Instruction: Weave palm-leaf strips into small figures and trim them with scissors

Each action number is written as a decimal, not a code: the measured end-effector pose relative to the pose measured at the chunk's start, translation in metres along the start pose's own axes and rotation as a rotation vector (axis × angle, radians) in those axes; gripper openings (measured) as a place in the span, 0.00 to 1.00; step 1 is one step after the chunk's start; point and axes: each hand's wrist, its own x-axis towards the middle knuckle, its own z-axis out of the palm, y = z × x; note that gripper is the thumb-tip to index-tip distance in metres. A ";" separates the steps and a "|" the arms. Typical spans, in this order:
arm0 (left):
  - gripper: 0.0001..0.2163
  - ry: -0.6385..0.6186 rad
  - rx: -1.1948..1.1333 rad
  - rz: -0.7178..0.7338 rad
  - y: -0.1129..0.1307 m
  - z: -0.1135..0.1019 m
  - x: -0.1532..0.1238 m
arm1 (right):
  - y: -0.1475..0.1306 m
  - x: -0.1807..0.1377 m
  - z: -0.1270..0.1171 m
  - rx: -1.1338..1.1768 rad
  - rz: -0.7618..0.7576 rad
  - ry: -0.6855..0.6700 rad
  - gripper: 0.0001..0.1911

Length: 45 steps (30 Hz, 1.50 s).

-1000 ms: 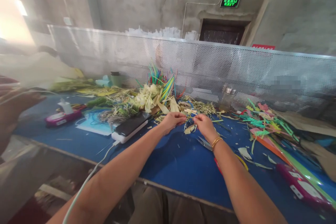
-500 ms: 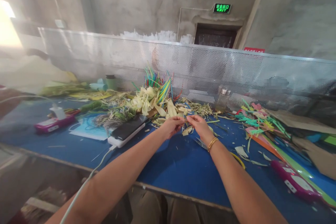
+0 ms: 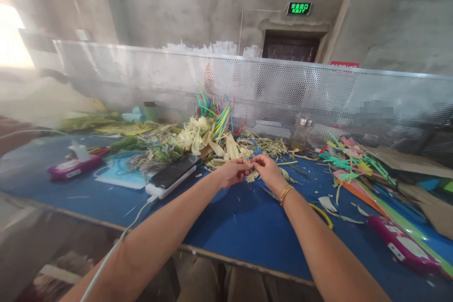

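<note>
My left hand (image 3: 233,172) and my right hand (image 3: 267,169) meet fingertip to fingertip above the blue table (image 3: 226,231). Both are closed in a pinch, and whatever sits between the fingers is too small to make out. Right behind them lie pale dried husk pieces (image 3: 231,146), with a bunch of cream husks (image 3: 194,134) and coloured stems (image 3: 222,120) further back. Scissors with a yellow handle (image 3: 323,215) lie partly hidden under my right wrist.
Left of my hands a phone (image 3: 173,173) rests on a white cabled block (image 3: 159,192). Magenta tools (image 3: 403,245) lie on both sides. A glass bottle (image 3: 302,133) stands near the perforated metal screen (image 3: 276,87). Coloured paper flowers (image 3: 348,158) lie at right.
My two hands have come closer together, fingertips now touching. My right fingers have curled a little more. The view has shifted slightly.
</note>
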 end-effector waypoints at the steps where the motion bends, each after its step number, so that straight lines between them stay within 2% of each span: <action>1: 0.08 -0.013 -0.005 -0.012 0.001 0.000 -0.001 | -0.001 0.000 -0.001 -0.019 -0.009 0.003 0.08; 10: 0.07 -0.030 0.044 -0.029 0.005 -0.002 -0.001 | -0.012 -0.005 -0.002 -0.113 -0.098 0.015 0.06; 16: 0.10 0.099 0.095 0.132 0.000 -0.005 0.007 | -0.016 -0.006 -0.002 -0.222 -0.115 0.085 0.05; 19: 0.10 0.112 0.101 0.165 -0.001 -0.006 0.009 | -0.014 -0.006 0.000 -0.238 -0.105 0.109 0.06; 30: 0.10 0.109 0.137 0.183 -0.001 -0.004 0.006 | -0.009 -0.005 0.002 -0.160 -0.042 0.106 0.07; 37: 0.11 0.187 0.256 0.275 -0.002 -0.003 0.008 | -0.005 -0.005 0.007 -0.059 -0.002 0.065 0.09; 45: 0.11 0.181 0.287 0.301 -0.001 -0.003 0.009 | -0.003 -0.004 0.008 -0.052 0.035 0.070 0.06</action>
